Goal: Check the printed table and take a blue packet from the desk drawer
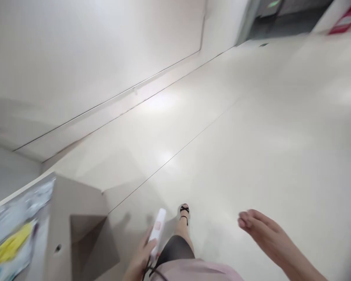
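My left hand [142, 255] grips a slim white stick-shaped device [157, 230] with a small pinkish patch on it, held low beside my leg. My right hand [259, 228] swings free at the lower right, fingers loosely apart and holding nothing. Between the hands I see my own leg and a foot in a black strappy sandal [184, 210] stepping on a pale glossy floor [251, 136]. The picture is blurred by motion.
A white wall [76, 58] runs along the left. A beige counter corner [73, 203] juts in at lower left, with a blurred printed sheet [14, 230] of grey and yellow. A dark doorway [280, 15] lies far ahead; a red sign [343, 19] sits top right.
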The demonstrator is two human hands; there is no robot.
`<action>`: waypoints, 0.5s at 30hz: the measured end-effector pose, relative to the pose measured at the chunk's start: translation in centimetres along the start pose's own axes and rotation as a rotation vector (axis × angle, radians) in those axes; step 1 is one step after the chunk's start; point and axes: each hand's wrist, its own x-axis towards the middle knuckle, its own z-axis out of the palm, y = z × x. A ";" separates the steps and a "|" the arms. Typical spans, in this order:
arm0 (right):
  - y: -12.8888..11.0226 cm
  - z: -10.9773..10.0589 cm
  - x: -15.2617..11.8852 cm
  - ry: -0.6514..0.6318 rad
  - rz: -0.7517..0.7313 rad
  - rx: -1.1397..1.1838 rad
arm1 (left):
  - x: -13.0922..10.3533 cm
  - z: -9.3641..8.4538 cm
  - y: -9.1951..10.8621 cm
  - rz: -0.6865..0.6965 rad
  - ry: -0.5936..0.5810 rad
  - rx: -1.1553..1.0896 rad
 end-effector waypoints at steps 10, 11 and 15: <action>-24.9 -0.1 19.0 0.109 -0.027 0.296 | 18.4 15.9 33.5 0.082 -0.151 -0.080; -26.6 -0.8 20.4 0.155 -0.046 0.337 | 20.3 18.2 36.8 0.092 -0.222 -0.052; -30.7 -3.7 28.0 0.316 -0.143 0.521 | 28.8 26.9 46.9 0.028 -0.463 0.001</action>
